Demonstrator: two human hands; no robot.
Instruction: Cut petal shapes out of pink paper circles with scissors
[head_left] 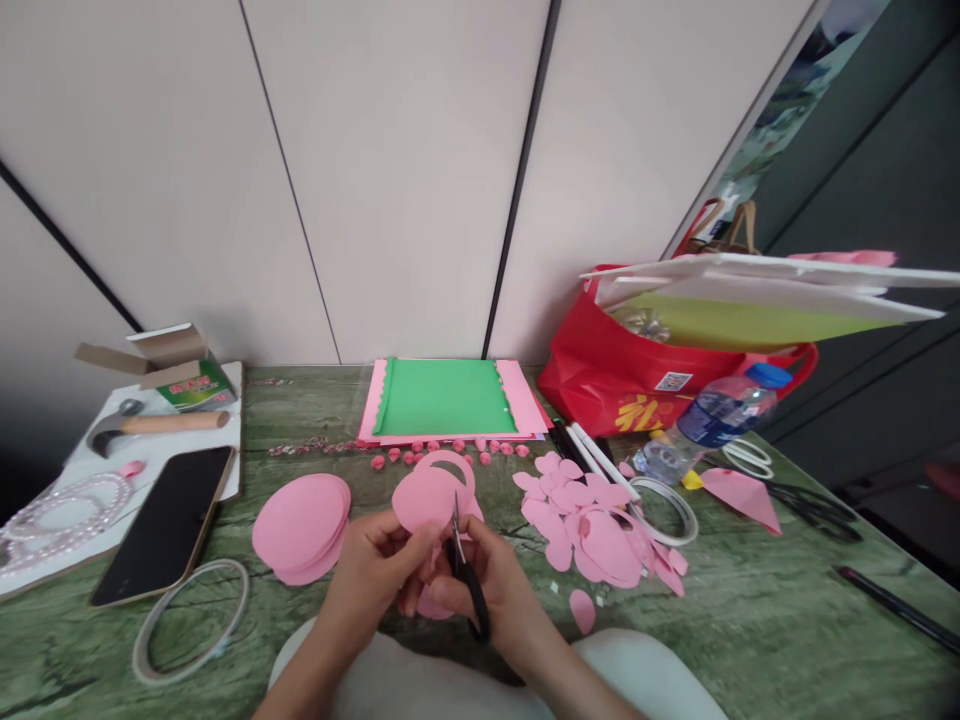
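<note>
My left hand (382, 560) pinches a round piece of pink paper (421, 498) near the table's front edge. In my right hand (491, 575) is a pair of black-handled scissors (469, 585), blades pointing up at the right edge of that paper. Another pink paper piece with a curved cut-out (454, 465) lies just behind. A stack of pink paper circles (300, 525) sits to the left of my hands. To the right is a loose heap of cut pink paper shapes (577, 510). One small pink petal shape (582, 610) lies apart, nearer me.
Green and pink sheets (450, 395) lie at the back, with small pink rolls (427, 450) before them. On the left are a phone (169, 520), hammer (169, 422) and tape roll (191, 620). A red bag (600, 360), water bottle (709, 425) and another tape roll (686, 510) stand right.
</note>
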